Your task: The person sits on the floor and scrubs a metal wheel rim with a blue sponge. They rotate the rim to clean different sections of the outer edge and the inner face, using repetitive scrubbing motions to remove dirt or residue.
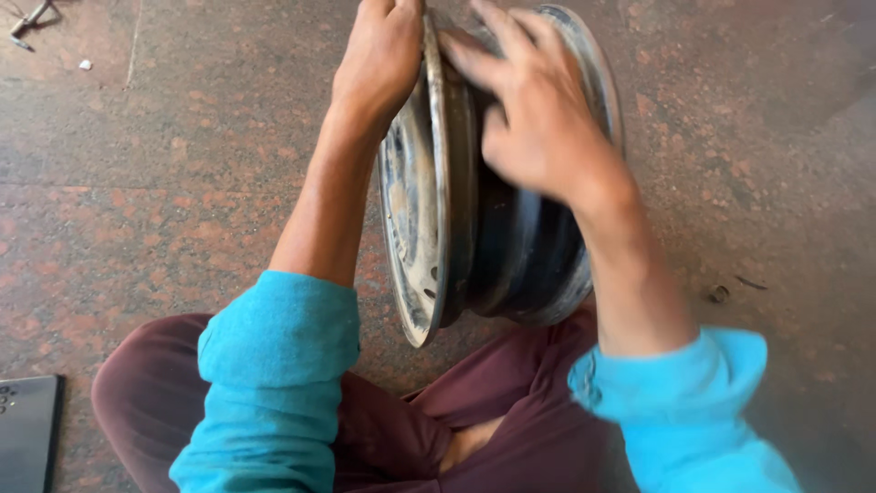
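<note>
Two hands held a steel wheel rim (474, 210) upright on the stone floor (182, 164), between the knees. Left hand (379, 59) gripped its top edge; right hand (538, 110), fingers spread, lay flat on the barrel.

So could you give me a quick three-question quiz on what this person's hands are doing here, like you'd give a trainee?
1. True or false: the bare grey steel wheel rim lies flat on the reddish speckled stone floor.
2. Which hand closes its grip on the rim's upper edge: A left hand, B right hand?
3. What dark flat thing lies at the bottom left corner?

Key: 1 false, it stands on edge. 2 A. 3 a dark phone-like slab.
</note>
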